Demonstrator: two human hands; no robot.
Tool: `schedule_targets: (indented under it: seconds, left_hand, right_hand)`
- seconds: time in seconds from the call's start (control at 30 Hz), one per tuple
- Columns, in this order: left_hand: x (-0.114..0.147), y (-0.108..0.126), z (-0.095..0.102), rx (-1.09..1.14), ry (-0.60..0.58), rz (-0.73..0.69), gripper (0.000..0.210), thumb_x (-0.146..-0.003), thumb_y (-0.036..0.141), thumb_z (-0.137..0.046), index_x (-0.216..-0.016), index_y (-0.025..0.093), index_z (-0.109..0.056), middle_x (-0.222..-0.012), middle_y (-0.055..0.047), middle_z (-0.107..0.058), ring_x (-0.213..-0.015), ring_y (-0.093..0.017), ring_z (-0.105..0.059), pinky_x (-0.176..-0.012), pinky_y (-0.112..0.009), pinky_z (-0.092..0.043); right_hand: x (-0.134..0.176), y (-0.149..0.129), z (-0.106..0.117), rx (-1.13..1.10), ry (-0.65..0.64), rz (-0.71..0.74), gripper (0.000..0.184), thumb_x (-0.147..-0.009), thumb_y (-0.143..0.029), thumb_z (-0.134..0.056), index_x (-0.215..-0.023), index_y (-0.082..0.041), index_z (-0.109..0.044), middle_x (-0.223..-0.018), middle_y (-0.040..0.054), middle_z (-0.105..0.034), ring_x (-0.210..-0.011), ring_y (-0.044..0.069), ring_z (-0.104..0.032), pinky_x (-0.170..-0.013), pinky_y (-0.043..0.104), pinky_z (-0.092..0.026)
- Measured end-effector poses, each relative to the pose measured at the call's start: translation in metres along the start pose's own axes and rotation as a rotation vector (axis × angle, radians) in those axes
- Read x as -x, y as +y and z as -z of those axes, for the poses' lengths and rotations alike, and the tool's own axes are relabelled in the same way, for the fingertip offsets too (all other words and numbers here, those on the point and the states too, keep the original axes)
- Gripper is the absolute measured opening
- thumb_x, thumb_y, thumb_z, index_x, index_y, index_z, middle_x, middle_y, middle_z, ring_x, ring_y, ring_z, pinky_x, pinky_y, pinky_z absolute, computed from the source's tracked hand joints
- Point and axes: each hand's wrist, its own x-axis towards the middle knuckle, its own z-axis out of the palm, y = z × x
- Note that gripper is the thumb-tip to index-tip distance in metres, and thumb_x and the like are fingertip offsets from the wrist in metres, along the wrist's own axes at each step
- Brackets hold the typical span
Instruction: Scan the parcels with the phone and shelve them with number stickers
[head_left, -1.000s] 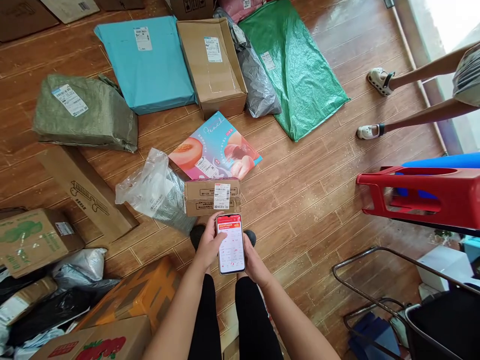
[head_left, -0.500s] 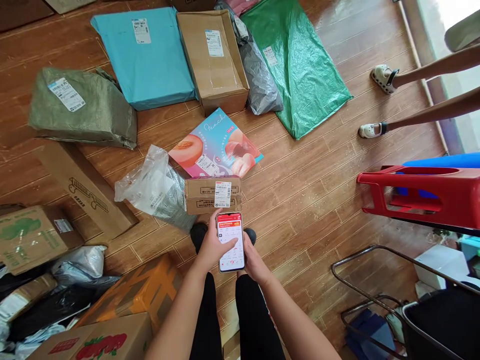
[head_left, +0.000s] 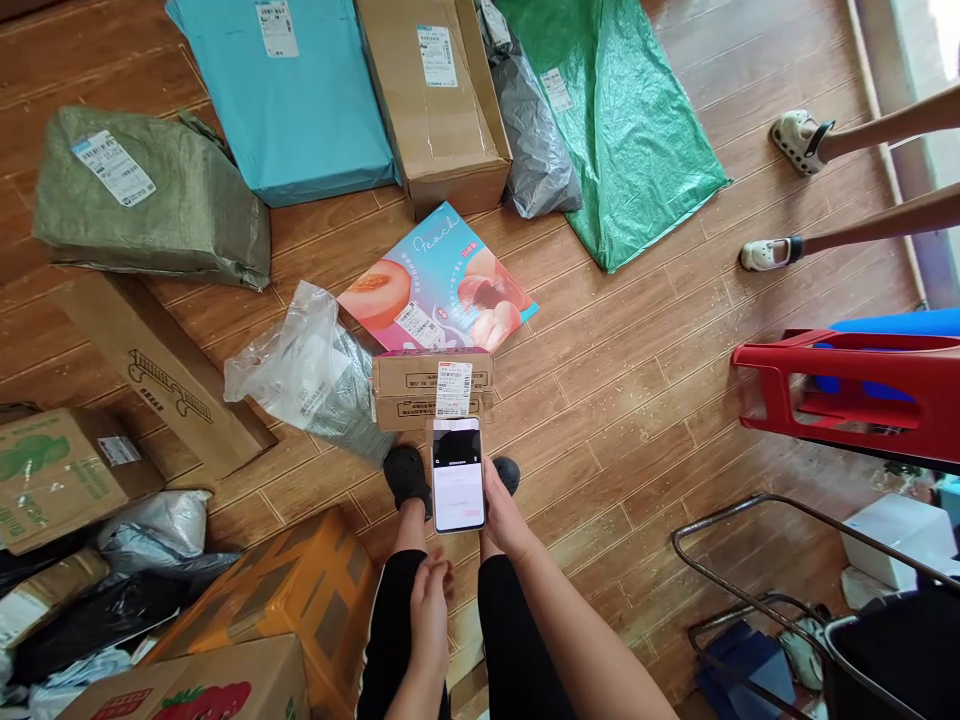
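A smartphone is in my right hand, gripped along its right edge. Its screen shows a dark band across the top and a pale panel below. My left hand is off the phone, lower down over my left thigh, with loosely curled fingers and nothing visible in it. Just beyond the phone's top edge, a small brown cardboard box carries a white shipping label. Behind that box lies a flat peach-printed box. A clear plastic-wrapped parcel rests to its left.
Farther out lie a blue parcel, an open-edged brown box, a grey bag and a green bag. More boxes crowd the left. At right are a red stool, a metal-framed chair and another person's feet.
My left hand has let go of the phone and dropped toward my thigh. The screen has switched from a red-topped page to one with a dark band. The view has shifted slightly.
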Motion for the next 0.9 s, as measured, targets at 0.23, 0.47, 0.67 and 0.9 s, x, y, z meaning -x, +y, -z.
schedule_targets:
  seconds: [0.23,0.47,0.67,0.9]
  left_hand:
    - [-0.024,-0.075,0.031,-0.429,-0.291,-0.046,0.058,-0.059,0.062,-0.072,-0.095,0.017,-0.065,-0.080,-0.006,-0.063,-0.078,-0.022,-0.059,-0.076,-0.034,-0.044]
    - [-0.039,-0.083,0.034,-0.520,-0.390,-0.097,0.057,-0.065,0.061,-0.071,-0.101,0.018,-0.064,-0.080,-0.007,-0.064,-0.079,-0.024,-0.060,-0.083,-0.036,-0.045]
    - [-0.039,-0.069,0.032,-0.466,-0.310,-0.049,0.055,-0.061,0.058,-0.074,-0.100,0.019,-0.066,-0.081,-0.006,-0.063,-0.083,-0.026,-0.062,-0.086,-0.039,-0.046]
    - [-0.039,-0.067,0.032,-0.467,-0.335,-0.075,0.057,-0.063,0.057,-0.075,-0.102,0.018,-0.066,-0.081,-0.005,-0.063,-0.084,-0.025,-0.062,-0.088,-0.040,-0.046]
  right_hand:
    - [-0.037,-0.004,-0.009,0.047,0.015,0.067,0.053,-0.092,-0.067,-0.050,-0.126,-0.026,-0.056,-0.121,0.0061,-0.064,-0.128,0.028,-0.048,-0.105,0.042,-0.043]
    - [-0.043,-0.006,-0.014,0.089,0.030,0.071,0.056,-0.093,-0.068,-0.046,-0.128,-0.026,-0.055,-0.124,0.0065,-0.062,-0.124,0.027,-0.052,-0.103,0.042,-0.044]
    - [-0.044,-0.006,-0.015,0.092,0.015,0.053,0.055,-0.093,-0.068,-0.047,-0.129,-0.027,-0.055,-0.123,0.0063,-0.064,-0.123,0.028,-0.053,-0.105,0.043,-0.043]
    - [-0.045,-0.006,-0.016,0.056,0.009,0.068,0.048,-0.096,-0.064,-0.047,-0.128,-0.029,-0.057,-0.123,0.0048,-0.065,-0.132,0.026,-0.045,-0.109,0.043,-0.040]
